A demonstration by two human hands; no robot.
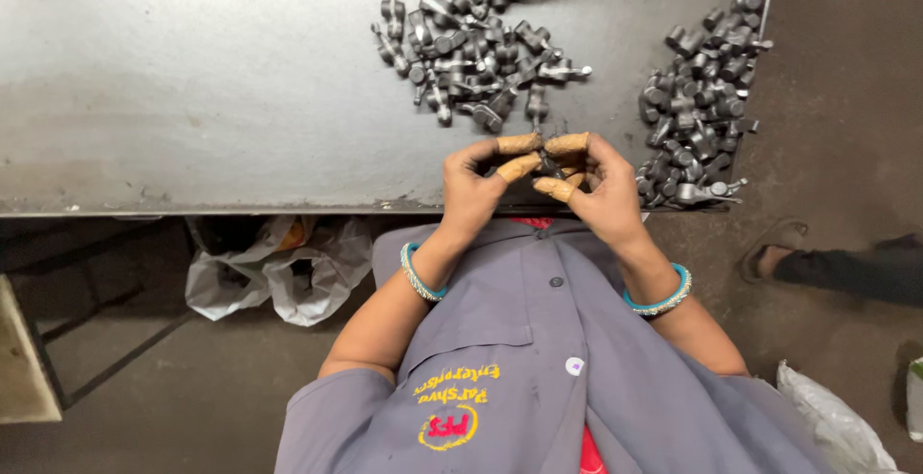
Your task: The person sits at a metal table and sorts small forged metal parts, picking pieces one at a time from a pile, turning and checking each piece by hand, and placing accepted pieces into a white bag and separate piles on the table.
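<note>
A: While both hands meet at the near edge of the table (192,99), what's the part doing?

B: Small dark metal part (549,160), pinched betw. fingertips of left hand (473,190) and right hand (604,190). Mostly hidden by fingers, so long axis hard to call; the bit that shows looks to run roughly away from the person, toward the piles. Which end points where: can't tell.

A: Grip?

B: Both hands closed on it. Thumb and forefinger tips wear tan finger covers (519,143). Left comes in from lower left, right from lower right, fingers curled inward, tips nearly touching over the part. Wrists bent, forearms angled in a V from the body. Turquoise bangle (419,277) on the left wrist, same sort on the right.

A: Room around it?

B: Part sits just above the table's front edge, which runs straight across the view. Middle pile of parts (471,46) lies beyond the hands, near but apart. Right pile of parts (700,99) is just beside the right hand, spread along the table's right edge. Left half of the table is bare grey metal.

A: Below the edge?

B: Grey work coat (577,359) fills the lower view. White plastic bag (279,272) on the floor under the table, left. Someone else's sandalled foot (774,258) on the floor, far right, well apart from the hands.
</note>
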